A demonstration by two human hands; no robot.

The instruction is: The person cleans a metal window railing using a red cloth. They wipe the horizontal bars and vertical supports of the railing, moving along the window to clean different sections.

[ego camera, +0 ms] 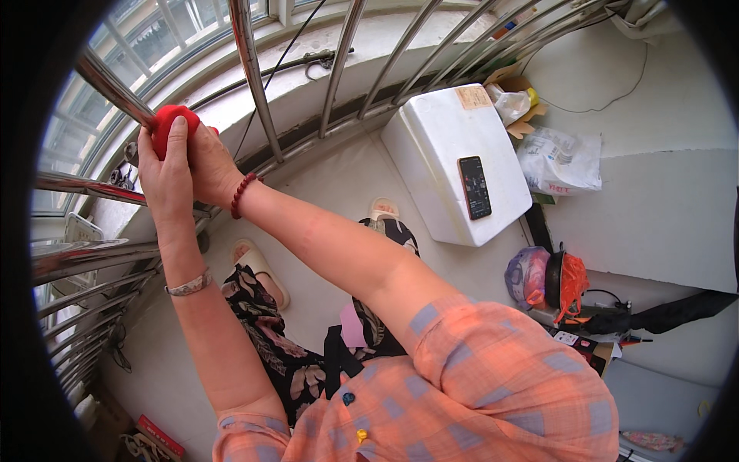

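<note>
Both of my hands are raised at the upper left, wrapped around a red cloth (173,124) that is pressed about a shiny metal railing bar (115,86). On the left side of the cloth is my left hand (167,173), its thumb lying over the front; a patterned bangle circles that wrist. My right hand (216,167) grips from the right, its fingers partly hidden behind the cloth and the other hand, with a red bead bracelet at the wrist. The part of the bar inside the cloth cannot be seen.
Metal railing bars curve past a windowsill (277,86). On the floor stands a white foam box (444,173) with a smartphone (474,187) on its lid. Beyond it are an opened cardboard box (519,86) and a white plastic bag (557,159). Bagged items (545,280) sit at right.
</note>
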